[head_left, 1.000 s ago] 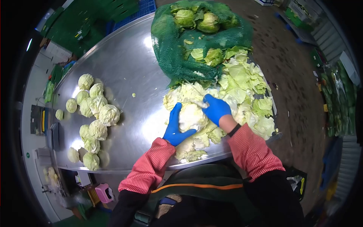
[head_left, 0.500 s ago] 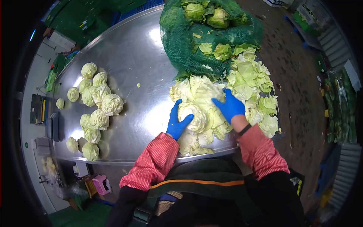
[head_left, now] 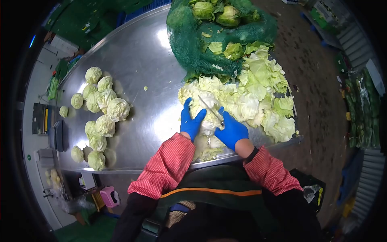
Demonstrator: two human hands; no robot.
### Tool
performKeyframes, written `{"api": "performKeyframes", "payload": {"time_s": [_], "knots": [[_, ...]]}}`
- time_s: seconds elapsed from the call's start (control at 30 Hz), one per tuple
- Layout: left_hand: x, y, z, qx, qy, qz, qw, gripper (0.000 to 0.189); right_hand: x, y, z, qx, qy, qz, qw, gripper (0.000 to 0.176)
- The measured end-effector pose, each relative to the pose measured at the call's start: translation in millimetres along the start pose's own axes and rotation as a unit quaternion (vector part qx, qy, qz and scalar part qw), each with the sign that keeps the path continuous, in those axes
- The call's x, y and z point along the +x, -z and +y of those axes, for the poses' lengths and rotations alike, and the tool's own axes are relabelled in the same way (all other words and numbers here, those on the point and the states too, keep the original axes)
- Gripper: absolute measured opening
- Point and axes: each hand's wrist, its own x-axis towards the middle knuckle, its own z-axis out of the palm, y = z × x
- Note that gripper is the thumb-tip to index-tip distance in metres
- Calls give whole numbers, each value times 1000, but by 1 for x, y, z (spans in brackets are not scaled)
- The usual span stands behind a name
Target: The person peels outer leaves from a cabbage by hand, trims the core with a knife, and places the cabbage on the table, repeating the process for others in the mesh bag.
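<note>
Left hand (head_left: 190,122) is cupping a cabbage (head_left: 206,105) near the table's (head_left: 149,60) front edge, fingers curled round it. Right hand (head_left: 231,131) is gripping a knife (head_left: 210,109), fist tight, blade on the head. Trimmed heads (head_left: 105,115) are piling up left; the sack (head_left: 189,48) is holding more to do.

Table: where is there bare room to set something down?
The table is bare in a broad strip down the middle, between the cluster of cabbages and the green net sack, running down to the left hand gripping a cabbage. Only a leaf scrap lies there. The right side is crowded: right hand with knife, loose leaves to the edge.
</note>
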Motion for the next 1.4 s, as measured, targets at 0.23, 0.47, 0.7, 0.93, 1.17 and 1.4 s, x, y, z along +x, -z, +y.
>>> {"api": "performKeyframes", "payload": {"time_s": [0.23, 0.47, 0.7, 0.93, 1.17, 1.4], "knots": [[-41, -16, 21, 249, -192, 73, 947, 97, -2, -9, 27, 95, 10, 93, 991, 45], [-4, 31, -6, 59, -154, -56, 985, 100, 23, 13, 52, 76, -35, 122, 989, 42], [-32, 44, 62, 80, -285, -216, 930, 108, 32, 53, -32, 14, 120, 71, 990, 53], [-28, 58, 49, -107, -226, -185, 950, 103, 36, 64, 12, 341, -41, 30, 939, 34], [-24, 56, 63, -513, 99, -190, 831, 75, 34, 91, 40, 544, 52, 129, 828, 23], [-13, 39, 75, -559, 190, -326, 738, 58, 9, 94, -2, 219, 191, 29, 956, 84]]}}
